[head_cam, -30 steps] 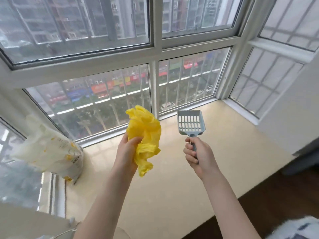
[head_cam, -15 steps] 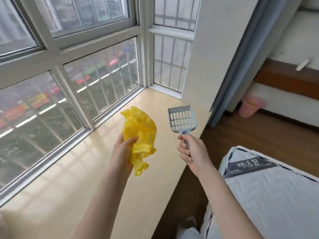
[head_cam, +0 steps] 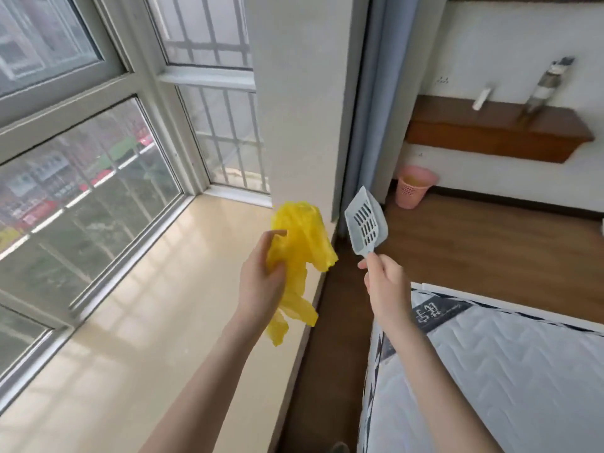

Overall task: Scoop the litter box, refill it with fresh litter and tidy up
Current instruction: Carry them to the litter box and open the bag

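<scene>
Left hand (head_cam: 261, 282) grips a crumpled yellow plastic bag (head_cam: 300, 253), held over the right edge of the beige window sill (head_cam: 137, 322). Right hand (head_cam: 385, 286) is closed around the handle of a grey slotted litter scoop (head_cam: 366, 223), blade tilted up, just right of the sill over the wood floor. Hands are apart, not touching. Pink bin (head_cam: 414, 186) stands beyond the sill's far end, mattress (head_cam: 506, 371) to its right.

Place: home bedroom | Shown by: quilted mattress (head_cam: 510, 380), wood floor (head_cam: 474, 253), blue curtain (head_cam: 369, 103), barred bay window (head_cam: 91, 178), pink wastebasket (head_cam: 414, 186)
</scene>
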